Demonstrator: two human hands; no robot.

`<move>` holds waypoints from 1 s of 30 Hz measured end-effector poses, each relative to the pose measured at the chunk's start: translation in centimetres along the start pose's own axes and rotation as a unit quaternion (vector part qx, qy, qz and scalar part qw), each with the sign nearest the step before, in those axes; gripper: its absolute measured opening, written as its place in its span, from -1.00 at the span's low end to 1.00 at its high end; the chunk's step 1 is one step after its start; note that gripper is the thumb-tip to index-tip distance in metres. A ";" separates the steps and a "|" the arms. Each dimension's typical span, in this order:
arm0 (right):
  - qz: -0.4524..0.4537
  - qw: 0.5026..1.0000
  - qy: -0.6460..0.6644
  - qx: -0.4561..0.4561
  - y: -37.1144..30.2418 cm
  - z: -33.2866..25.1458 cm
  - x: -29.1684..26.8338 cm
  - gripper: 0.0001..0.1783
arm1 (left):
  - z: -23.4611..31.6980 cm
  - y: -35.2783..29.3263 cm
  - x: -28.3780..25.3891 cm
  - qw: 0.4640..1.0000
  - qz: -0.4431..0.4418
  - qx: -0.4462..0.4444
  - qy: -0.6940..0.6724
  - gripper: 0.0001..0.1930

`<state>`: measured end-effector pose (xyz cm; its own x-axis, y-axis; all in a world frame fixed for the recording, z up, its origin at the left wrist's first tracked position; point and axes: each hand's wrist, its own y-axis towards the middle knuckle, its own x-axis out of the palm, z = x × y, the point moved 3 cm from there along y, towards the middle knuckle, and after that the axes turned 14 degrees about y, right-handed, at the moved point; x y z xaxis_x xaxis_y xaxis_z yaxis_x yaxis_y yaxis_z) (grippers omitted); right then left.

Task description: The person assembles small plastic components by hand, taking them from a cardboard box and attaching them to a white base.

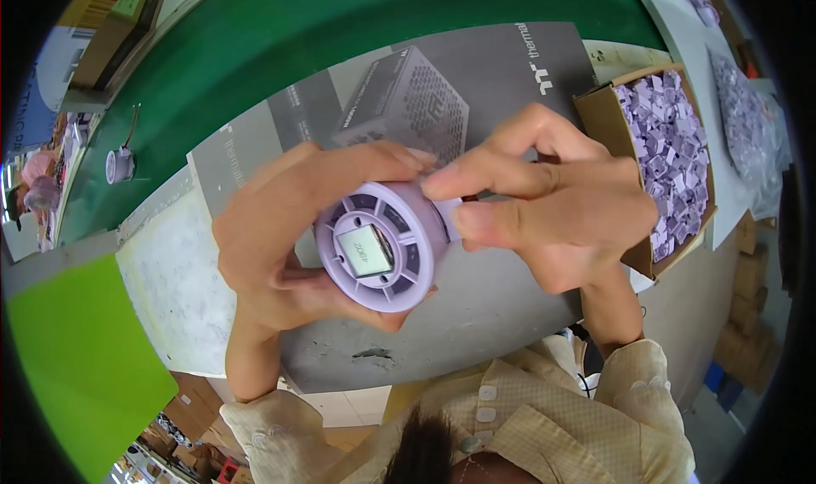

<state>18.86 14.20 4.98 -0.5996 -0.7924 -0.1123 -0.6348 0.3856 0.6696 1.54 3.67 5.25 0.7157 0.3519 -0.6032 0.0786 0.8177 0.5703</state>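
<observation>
My left hand [276,229] is wrapped round a lilac round plastic housing [410,273], with its spoked end turned up towards me. A small rectangular window or display [365,250] sits in the middle of that end. At the housing's right side, the thumb and forefinger of my right hand [561,199] pinch a small lilac plastic piece [450,217] against the wall. The fingers partly hide this piece, and I cannot tell whether it is seated in the housing. Both hands are above a grey printed cardboard sheet [501,67].
On the right stands an open cardboard box [602,114] full of small lilac plastic pieces [667,148]. Another lilac round part with wires [120,166] rests on the green belt [280,38] at the far left. Clear bags of lilac parts [739,110] lie beyond the box.
</observation>
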 end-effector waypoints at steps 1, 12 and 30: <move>-0.012 1.000 -0.016 0.000 0.0 -0.1 0.2 -0.74 | 0.5 0.1 -0.5 1.000 0.002 -0.003 0.006 -0.20; -0.012 1.000 -0.007 0.024 1.2 -0.1 -0.7 -0.72 | 1.7 0.7 0.2 0.986 0.003 -0.168 0.011 -0.36; -0.006 0.990 -0.138 -0.042 1.3 -1.4 -1.4 -0.59 | 2.2 1.1 -0.2 0.989 -0.040 -0.074 0.123 -0.27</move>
<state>19.57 15.15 7.05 -0.7101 -0.6332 -0.3080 -0.6066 0.3279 0.7243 3.00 3.49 7.23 0.5201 0.3686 -0.7704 0.0130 0.8985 0.4387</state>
